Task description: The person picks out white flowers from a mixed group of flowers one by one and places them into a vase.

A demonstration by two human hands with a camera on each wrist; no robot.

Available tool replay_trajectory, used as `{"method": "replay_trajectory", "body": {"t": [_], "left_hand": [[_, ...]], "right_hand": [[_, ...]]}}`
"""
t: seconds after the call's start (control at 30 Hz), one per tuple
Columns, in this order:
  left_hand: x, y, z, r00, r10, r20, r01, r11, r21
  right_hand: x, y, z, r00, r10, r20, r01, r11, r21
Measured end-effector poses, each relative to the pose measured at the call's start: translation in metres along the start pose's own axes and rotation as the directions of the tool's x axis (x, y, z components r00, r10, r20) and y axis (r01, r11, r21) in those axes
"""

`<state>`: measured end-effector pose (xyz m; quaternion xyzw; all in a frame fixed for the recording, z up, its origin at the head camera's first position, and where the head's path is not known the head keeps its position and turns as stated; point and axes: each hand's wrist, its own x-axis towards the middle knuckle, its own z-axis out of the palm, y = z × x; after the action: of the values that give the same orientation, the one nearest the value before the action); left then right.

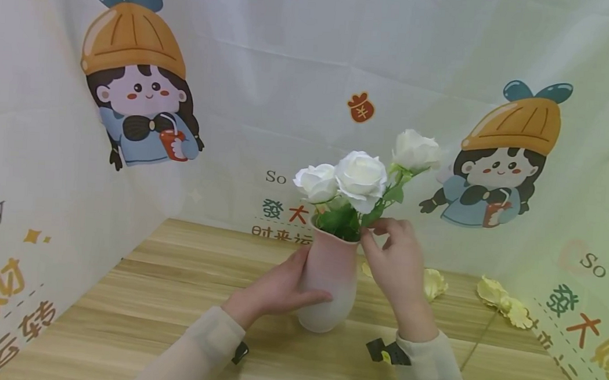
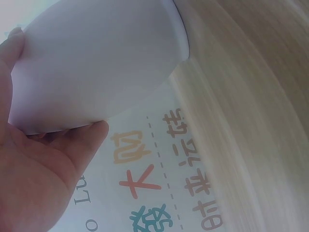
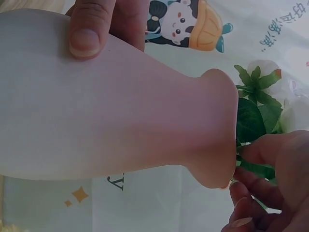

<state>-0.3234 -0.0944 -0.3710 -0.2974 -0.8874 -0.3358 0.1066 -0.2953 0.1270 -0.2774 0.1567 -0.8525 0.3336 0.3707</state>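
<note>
A pink-to-white vase [image 1: 328,281] stands on the wooden table with several white artificial roses [image 1: 360,179] in it. My left hand [image 1: 278,284] holds the vase's body from the left, thumb across its front; in the left wrist view the fingers [image 2: 91,140] curl round its side. At the right of the mouth, my right hand [image 1: 397,259] pinches a green stem just above the rim [image 3: 232,130]. The thumb and index finger meet among the leaves [image 3: 251,118] in the right wrist view. Inside the vase, the lower stems are hidden.
Yellow artificial flowers [image 1: 504,301] lie on the wooden table [image 1: 217,254] at the right, one with a long thin stem toward the front. Another yellow bloom [image 1: 435,284] shows behind my right wrist. A printed cloth [image 1: 268,95] hangs behind and along both sides.
</note>
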Motion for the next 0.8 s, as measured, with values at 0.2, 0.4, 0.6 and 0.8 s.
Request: {"method": "replay_trajectory", "body": {"t": [0.2,0.4,0.6,0.8], "left_hand": [[-0.0005,-0.0007,0.0,1.0,0.002,0.003,-0.002,1.0,-0.002],[-0.0015,-0.0003,-0.0006,1.0,0.012,0.003,-0.012,1.0,-0.008],[-0.0014,0.0016,-0.0014,1.0,0.008,0.003,-0.008,1.0,0.001],[-0.0017,0.0009,-0.0007,1.0,0.002,0.001,-0.002,1.0,0.002]], "right_hand": [[0.0003,-0.0005,-0.0016,0.998,0.034,-0.056,-0.028,0.995,0.098],[-0.0002,0.0004,-0.0049,0.986,-0.018,-0.168,0.052,0.978,0.204],[0.002,0.0013,-0.0057,0.965,-0.089,-0.246,0.144,0.966,0.216],[0.0034,0.0025,-0.0049,0.961,-0.136,-0.241,0.18,0.968,0.173]]}}
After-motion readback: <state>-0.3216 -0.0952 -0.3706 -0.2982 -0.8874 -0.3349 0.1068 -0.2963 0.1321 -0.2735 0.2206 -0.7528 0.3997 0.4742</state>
